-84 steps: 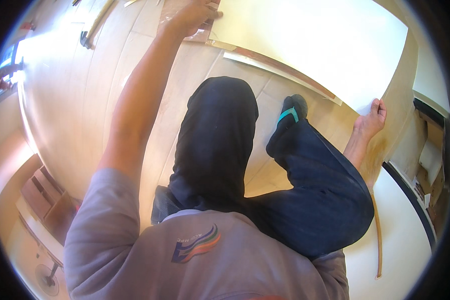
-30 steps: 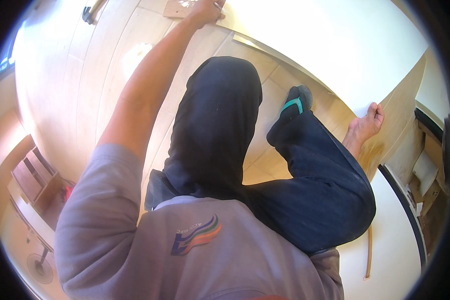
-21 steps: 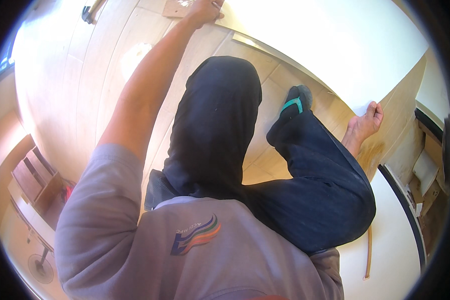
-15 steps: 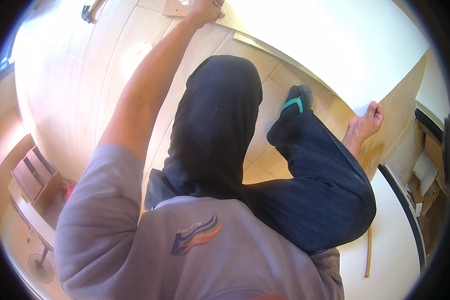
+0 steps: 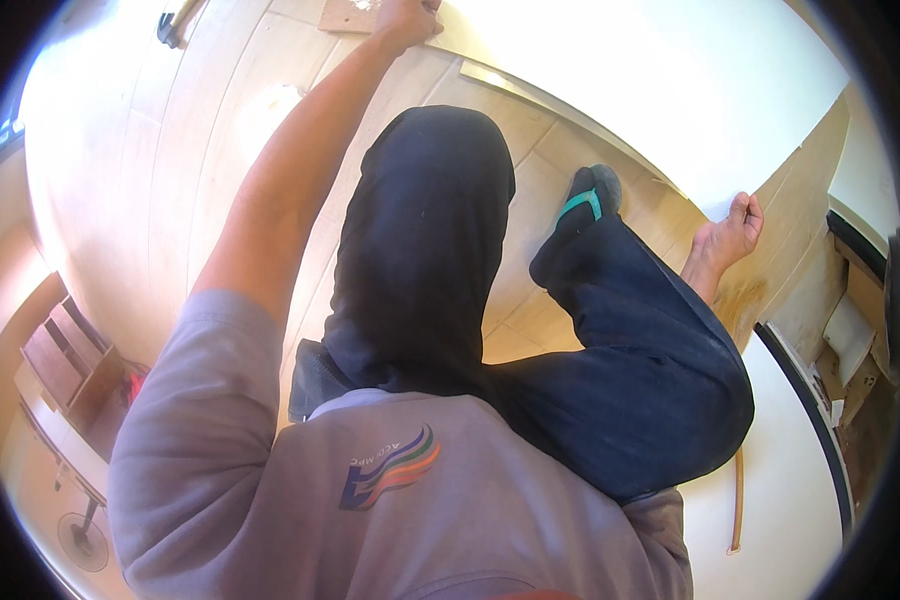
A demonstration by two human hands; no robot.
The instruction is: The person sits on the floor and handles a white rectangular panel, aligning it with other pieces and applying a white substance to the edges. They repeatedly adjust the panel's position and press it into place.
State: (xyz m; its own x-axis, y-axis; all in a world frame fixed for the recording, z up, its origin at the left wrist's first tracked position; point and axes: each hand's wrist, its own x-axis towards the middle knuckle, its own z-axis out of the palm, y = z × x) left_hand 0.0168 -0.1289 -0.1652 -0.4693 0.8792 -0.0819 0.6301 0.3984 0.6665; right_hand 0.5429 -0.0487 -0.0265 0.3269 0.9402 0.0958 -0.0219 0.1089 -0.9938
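Note:
A large white board slants across the upper right, its near edge facing me. At the top, my left hand is closed at the board's left end, the arm stretched far out; its fingers are partly cut off by the picture's rim. My right hand is closed at the board's near right corner, thumb and fingers bent together beside my lower leg. A thin pale strip shows under the near edge. Next to my left hand lies a small brown wooden piece.
A hammer lies on the tiled floor at the far left. My sandalled foot is close to the board's edge. On the right are a dark-edged white panel and an open compartment. A wooden box stands at left.
Both hands keep their places on the board. The whole view has shifted very slightly; nothing else visibly differs.

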